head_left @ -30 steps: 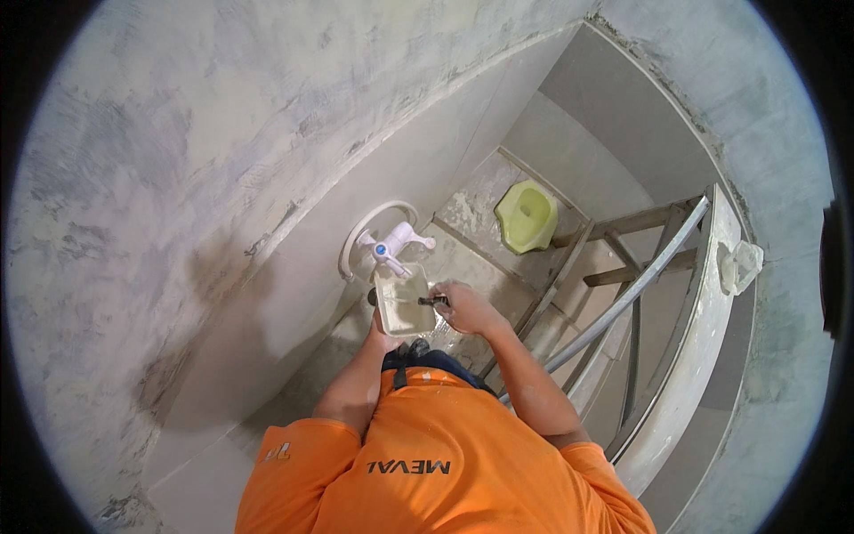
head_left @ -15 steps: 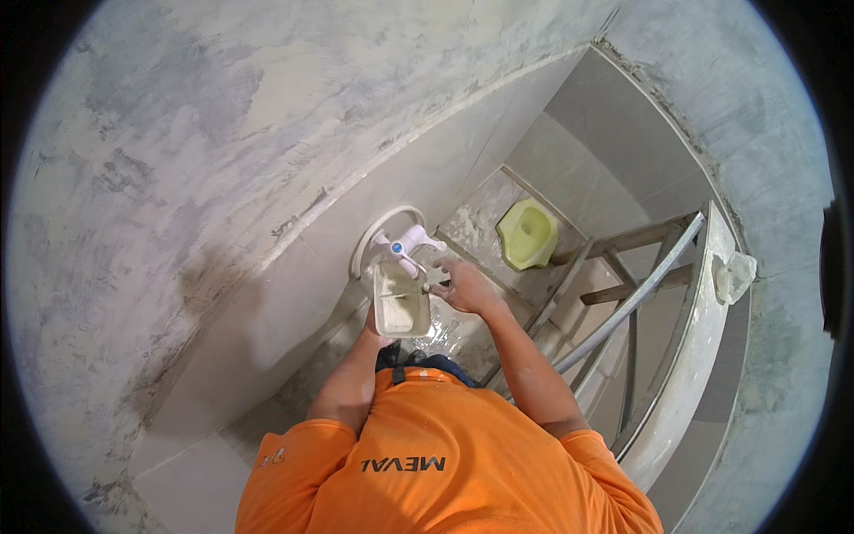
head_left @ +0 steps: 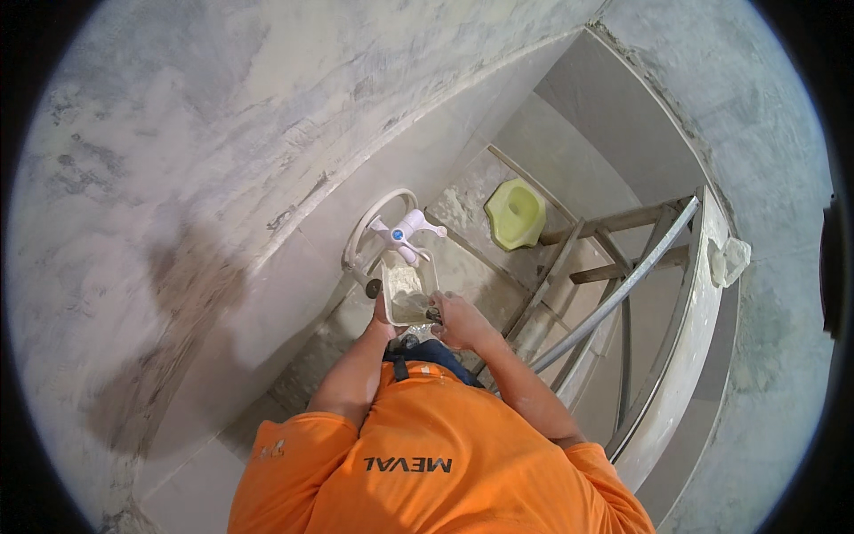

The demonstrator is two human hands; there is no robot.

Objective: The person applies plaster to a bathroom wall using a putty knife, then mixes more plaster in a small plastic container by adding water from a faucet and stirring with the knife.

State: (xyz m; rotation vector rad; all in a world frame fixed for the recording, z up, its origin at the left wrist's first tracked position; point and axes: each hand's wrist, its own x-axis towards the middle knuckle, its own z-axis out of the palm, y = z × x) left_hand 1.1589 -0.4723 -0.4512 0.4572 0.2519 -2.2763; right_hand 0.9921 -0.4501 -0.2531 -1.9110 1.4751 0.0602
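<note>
My left hand [head_left: 382,316] grips a cream rectangular tub [head_left: 389,307] by its left side, mostly hidden behind the wall of the tub. Whitish wet paste [head_left: 403,278] coats its inside. At the tub's near right rim, my right hand [head_left: 459,321] is closed round the dark handle of what looks like a putty knife [head_left: 433,314]. Its greyish blade seems to lie in the tub, though the outline is faint. Just beyond the tub's far end, a pale lilac plastic tap [head_left: 411,233] with a blue centre sticks out from the wall.
A white hose [head_left: 354,236] loops behind the tap. Further off, a yellow-green squat toilet [head_left: 516,216] is set in the dusty floor. A metal ladder [head_left: 614,303] leans at my right, with a crumpled clear plastic bag [head_left: 731,262] at its side. Plastered wall [head_left: 178,133] rises at left.
My right hand has come down from beside the tap to the tub's near right rim and closed on the tool's handle. The tub is still in my left hand, with its tilt slightly changed.
</note>
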